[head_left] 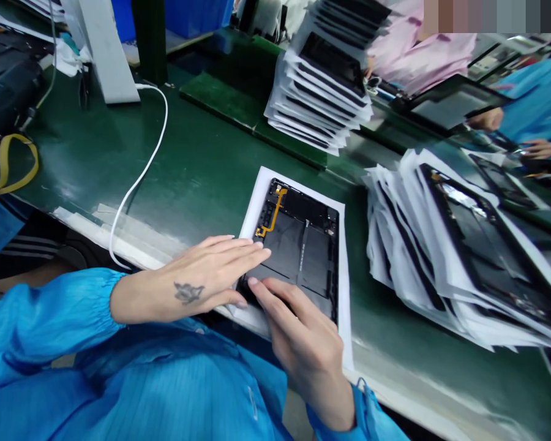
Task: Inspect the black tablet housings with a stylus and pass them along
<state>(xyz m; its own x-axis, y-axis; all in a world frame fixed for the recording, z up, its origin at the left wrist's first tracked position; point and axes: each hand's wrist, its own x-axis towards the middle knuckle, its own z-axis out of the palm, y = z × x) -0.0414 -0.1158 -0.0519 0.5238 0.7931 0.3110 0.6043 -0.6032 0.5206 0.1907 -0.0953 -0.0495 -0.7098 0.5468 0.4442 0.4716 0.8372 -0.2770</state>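
Note:
An opened tablet (284, 245) lies on a white sheet (346, 275) at the table's near edge. Its inside faces up, with dark battery cells and an orange flex cable (281, 202) along the far left side. My left hand (206, 275) is stretched out with its fingers straight and together, their tips over the tablet's left edge. Close by, my right hand (305, 331) is bent over the near part of the tablet, its fingers curled together and the index fingertip near the left edge. Anything between those fingers is hidden.
Tall stacks of tablets between white sheets stand at the back (321, 98) and at the right (441, 257). A white cable (151, 159) crosses the green table (202, 165) at left. A yellow strap (9, 165) lies far left. Another person's hands (539, 149) work at far right.

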